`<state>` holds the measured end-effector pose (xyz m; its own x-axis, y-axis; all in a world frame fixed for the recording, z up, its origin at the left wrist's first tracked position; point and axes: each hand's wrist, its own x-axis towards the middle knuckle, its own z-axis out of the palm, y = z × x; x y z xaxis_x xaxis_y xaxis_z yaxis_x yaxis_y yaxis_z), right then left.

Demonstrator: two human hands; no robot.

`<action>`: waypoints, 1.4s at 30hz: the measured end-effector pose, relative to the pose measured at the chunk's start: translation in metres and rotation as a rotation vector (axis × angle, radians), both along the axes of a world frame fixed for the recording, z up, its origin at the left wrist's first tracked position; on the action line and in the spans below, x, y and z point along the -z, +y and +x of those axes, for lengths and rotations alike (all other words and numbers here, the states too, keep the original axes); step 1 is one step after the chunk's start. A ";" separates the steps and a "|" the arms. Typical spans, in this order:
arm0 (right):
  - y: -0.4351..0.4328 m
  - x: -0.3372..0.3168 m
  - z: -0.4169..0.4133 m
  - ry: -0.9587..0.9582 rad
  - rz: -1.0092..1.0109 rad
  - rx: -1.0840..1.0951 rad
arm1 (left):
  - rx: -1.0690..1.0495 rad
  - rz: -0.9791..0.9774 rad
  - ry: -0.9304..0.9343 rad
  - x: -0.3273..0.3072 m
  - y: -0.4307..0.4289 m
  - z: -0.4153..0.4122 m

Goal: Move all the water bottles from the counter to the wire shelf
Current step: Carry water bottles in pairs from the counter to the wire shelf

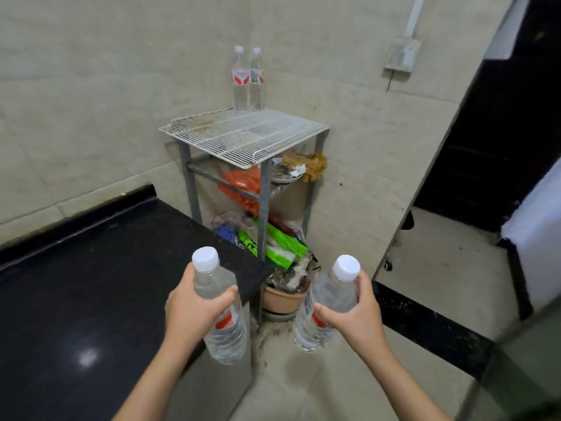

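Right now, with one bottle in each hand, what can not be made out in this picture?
Head view only:
- Counter: left and near parts cut off by the frame edge; more bottles there cannot be ruled out.
- Two bottles on the wire shelf: label text too small to read.
- Left bottle and right bottle: labels mostly covered by the left hand and right hand.
- Bags below: partly hidden behind the shelf top.

Glossy black counter [91,284], white wire shelf [243,135]
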<state>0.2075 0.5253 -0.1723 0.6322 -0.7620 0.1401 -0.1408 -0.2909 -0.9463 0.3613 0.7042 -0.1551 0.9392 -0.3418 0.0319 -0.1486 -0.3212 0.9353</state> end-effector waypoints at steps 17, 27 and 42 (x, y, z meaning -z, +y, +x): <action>-0.198 -0.042 0.017 -0.139 0.051 0.051 | 0.072 -0.163 -0.081 -0.039 -0.200 0.020; -0.316 -0.085 0.097 -0.087 -0.093 -0.011 | 0.168 -0.318 -0.182 -0.060 -0.341 0.107; -0.425 -0.159 0.294 -0.322 -0.259 -0.247 | 0.030 -0.553 -0.359 -0.148 -0.397 0.255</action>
